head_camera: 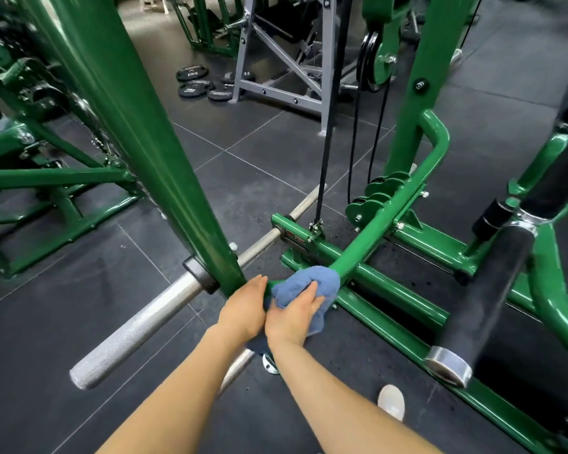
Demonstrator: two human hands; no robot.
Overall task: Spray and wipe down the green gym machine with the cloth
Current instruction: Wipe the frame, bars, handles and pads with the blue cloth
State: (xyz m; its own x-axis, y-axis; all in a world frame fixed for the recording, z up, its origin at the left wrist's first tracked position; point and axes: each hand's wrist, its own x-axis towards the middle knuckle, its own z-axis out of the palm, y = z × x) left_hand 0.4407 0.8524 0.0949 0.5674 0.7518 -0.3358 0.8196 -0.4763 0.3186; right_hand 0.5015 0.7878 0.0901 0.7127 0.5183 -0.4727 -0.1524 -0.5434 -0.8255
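Where the curved green tube point(384, 221) meets the slanted upright point(151, 152) at lower centre of the frame, a blue cloth point(318, 283) wraps it, the right hand point(297, 314) clutching it, the left hand point(243, 309) flat alongside, fingers straight; a steel bar point(135, 332) lies lower left.

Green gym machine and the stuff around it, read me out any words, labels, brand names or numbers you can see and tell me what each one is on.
No text here can be read.
Small red and black label on the green machine's base bar, beside the cable clip: print too small and blurred to read.
Black weight plates on the floor behind: pale lettering, blurred, unreadable.
Blue cloth, silver barbell sleeve: no markings visible.
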